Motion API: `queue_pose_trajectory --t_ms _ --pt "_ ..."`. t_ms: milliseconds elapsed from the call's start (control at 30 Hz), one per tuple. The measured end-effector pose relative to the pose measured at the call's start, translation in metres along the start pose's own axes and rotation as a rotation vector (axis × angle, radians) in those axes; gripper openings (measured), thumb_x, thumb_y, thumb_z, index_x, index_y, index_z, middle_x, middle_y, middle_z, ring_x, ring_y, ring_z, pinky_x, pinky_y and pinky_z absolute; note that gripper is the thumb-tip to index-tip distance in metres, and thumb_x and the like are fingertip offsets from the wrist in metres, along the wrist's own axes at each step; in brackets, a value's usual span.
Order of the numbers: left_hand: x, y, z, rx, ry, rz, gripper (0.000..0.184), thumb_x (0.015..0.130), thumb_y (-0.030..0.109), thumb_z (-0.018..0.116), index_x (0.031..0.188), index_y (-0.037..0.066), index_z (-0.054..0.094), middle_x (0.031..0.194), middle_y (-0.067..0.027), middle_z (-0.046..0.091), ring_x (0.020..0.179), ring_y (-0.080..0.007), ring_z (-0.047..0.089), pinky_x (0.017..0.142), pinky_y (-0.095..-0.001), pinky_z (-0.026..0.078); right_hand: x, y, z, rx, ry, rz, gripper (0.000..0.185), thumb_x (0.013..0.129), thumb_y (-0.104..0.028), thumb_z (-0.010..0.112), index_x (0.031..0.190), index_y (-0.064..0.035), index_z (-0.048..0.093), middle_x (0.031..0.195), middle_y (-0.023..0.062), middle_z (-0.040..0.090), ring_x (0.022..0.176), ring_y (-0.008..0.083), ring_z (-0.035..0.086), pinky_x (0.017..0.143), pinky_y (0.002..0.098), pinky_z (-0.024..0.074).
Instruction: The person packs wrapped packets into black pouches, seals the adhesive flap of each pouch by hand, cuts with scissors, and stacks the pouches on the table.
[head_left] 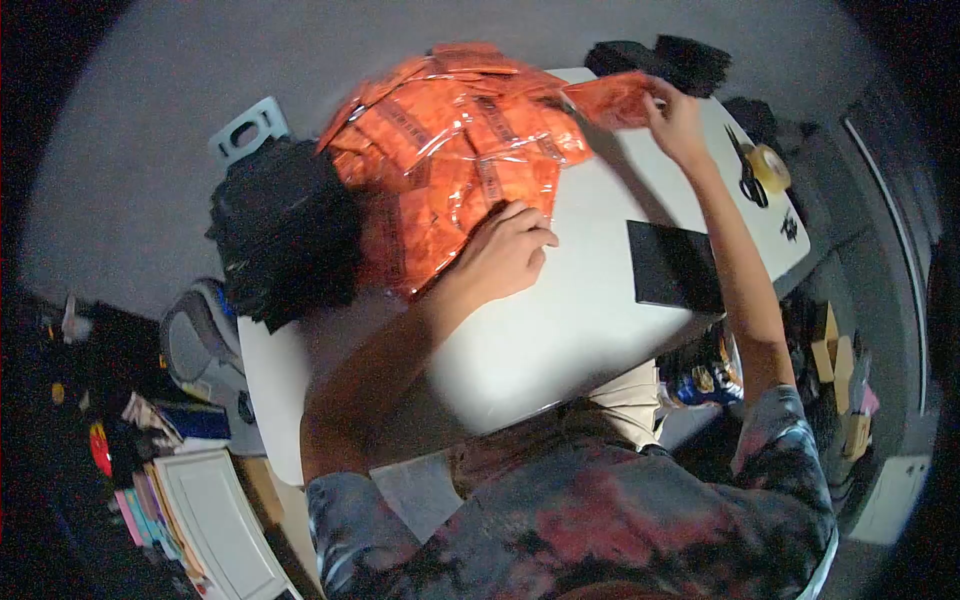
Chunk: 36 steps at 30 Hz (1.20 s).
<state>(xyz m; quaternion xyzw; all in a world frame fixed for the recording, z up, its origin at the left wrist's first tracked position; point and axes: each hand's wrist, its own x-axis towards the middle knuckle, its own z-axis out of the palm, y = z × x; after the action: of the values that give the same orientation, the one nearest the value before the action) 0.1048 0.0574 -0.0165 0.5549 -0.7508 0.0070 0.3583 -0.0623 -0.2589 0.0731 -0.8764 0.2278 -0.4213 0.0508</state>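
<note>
A heap of orange packets (430, 190) in shiny clear plastic, with dark print on them, covers the far left part of the white table. My right hand (677, 122) is closed on the edge of one orange packet (607, 100), at the right side of the heap. The packet's left end reaches toward the others. My left hand (508, 247) rests at the heap's near right edge, fingers loosely bent and a little apart. It touches the lowest packets, and no held thing shows in it. Its fingertips are partly hidden.
A large black stack (285, 230) stands left of the heap. A flat black square (672, 265) lies on the white table (540, 345). Black scissors (746, 172), a tape roll (768, 168) and small black pieces (789, 226) are at the right edge. Black bundles (690, 65) are at the far edge.
</note>
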Motion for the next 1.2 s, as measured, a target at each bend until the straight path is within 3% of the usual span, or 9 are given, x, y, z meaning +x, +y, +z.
queue_pose_trajectory --t_ms 100,167,300,433,600,733,967,1033,1200 --pt "0.003 0.004 -0.002 -0.054 -0.029 0.022 0.021 0.08 -0.001 0.064 0.096 0.005 0.076 0.105 -0.0103 0.068 0.105 -0.0309 0.061 0.096 -0.0408 0.05 -0.027 -0.013 -0.08 -0.14 -0.055 0.206 0.035 0.09 -0.016 0.069 0.122 -0.0019 0.072 0.111 0.0248 0.073 0.096 0.0384 0.074 0.084 0.0443 0.0584" --pt "0.005 0.006 -0.002 -0.003 0.005 -0.019 0.019 0.079 -0.002 0.064 0.093 0.005 0.075 0.102 -0.0102 0.067 0.104 -0.0306 0.06 0.094 -0.0414 0.051 -0.047 -0.025 -0.112 -0.199 -0.041 0.033 0.039 0.085 -0.015 0.073 0.122 -0.0029 0.072 0.108 0.0238 0.074 0.098 0.0401 0.072 0.088 0.0451 0.0571" --pt "0.009 0.002 0.0 -0.02 -0.022 -0.006 0.019 0.079 -0.003 0.064 0.093 0.005 0.074 0.1 -0.0107 0.067 0.104 -0.0314 0.061 0.092 -0.0421 0.052 -0.106 -0.063 -0.126 -0.17 -0.461 -0.005 0.035 0.096 -0.032 0.069 0.119 -0.0055 0.074 0.112 0.0217 0.073 0.102 0.0402 0.07 0.09 0.0472 0.0557" --pt "0.007 0.003 0.002 -0.044 0.014 -0.031 0.025 0.077 -0.008 0.063 0.095 0.005 0.075 0.097 -0.0099 0.067 0.099 -0.0308 0.062 0.089 -0.0404 0.051 -0.115 -0.054 -0.126 -0.136 -0.334 0.112 0.036 0.104 -0.034 0.058 0.116 -0.0043 0.075 0.116 0.0204 0.074 0.105 0.0399 0.07 0.094 0.0453 0.0551" --pt "0.009 0.001 0.001 -0.018 -0.017 -0.01 0.022 0.079 -0.006 0.062 0.095 0.005 0.073 0.098 -0.0109 0.066 0.1 -0.032 0.062 0.09 -0.0423 0.052 -0.117 -0.01 -0.069 0.027 -0.633 -0.143 0.046 0.109 -0.035 0.047 0.148 -0.0134 0.055 0.156 0.0187 0.048 0.15 0.0411 0.035 0.128 0.0508 0.0209" --pt "0.008 0.001 0.003 -0.045 -0.002 -0.013 0.022 0.079 -0.006 0.062 0.094 0.005 0.073 0.098 -0.0111 0.066 0.1 -0.0317 0.061 0.09 -0.0422 0.051 -0.131 -0.003 -0.049 -0.242 -0.816 -0.113 0.062 0.107 -0.053 0.041 0.163 -0.0274 0.032 0.172 0.0113 0.02 0.158 0.0384 0.015 0.128 0.0595 0.0125" --pt "0.013 -0.003 0.003 -0.053 -0.028 -0.047 0.021 0.079 -0.006 0.062 0.093 0.005 0.074 0.096 -0.0103 0.066 0.096 -0.0308 0.062 0.087 -0.0409 0.051 -0.133 0.002 -0.055 -0.225 -0.773 -0.057 0.066 0.107 -0.059 0.035 0.163 -0.0239 0.031 0.172 0.0128 0.021 0.159 0.0413 0.008 0.129 0.057 0.0101" --pt "0.014 -0.002 0.002 -0.045 -0.015 -0.04 0.021 0.079 -0.006 0.063 0.092 0.005 0.075 0.095 -0.0092 0.067 0.094 -0.0299 0.063 0.086 -0.0397 0.051 -0.112 0.014 -0.059 0.295 -0.8 0.17 0.064 0.109 -0.055 0.033 0.161 -0.0172 0.037 0.17 0.0144 0.024 0.159 0.0397 0.009 0.13 0.0539 0.0096" --pt "0.014 0.002 0.0 -0.064 -0.032 -0.091 0.02 0.08 -0.005 0.062 0.092 0.006 0.075 0.096 -0.01 0.067 0.095 -0.0298 0.063 0.088 -0.0399 0.051 -0.124 0.02 -0.051 -0.091 -0.801 -0.196 0.06 0.109 -0.05 0.036 0.158 -0.016 0.043 0.168 0.015 0.03 0.156 0.0392 0.022 0.129 0.0514 0.0154"
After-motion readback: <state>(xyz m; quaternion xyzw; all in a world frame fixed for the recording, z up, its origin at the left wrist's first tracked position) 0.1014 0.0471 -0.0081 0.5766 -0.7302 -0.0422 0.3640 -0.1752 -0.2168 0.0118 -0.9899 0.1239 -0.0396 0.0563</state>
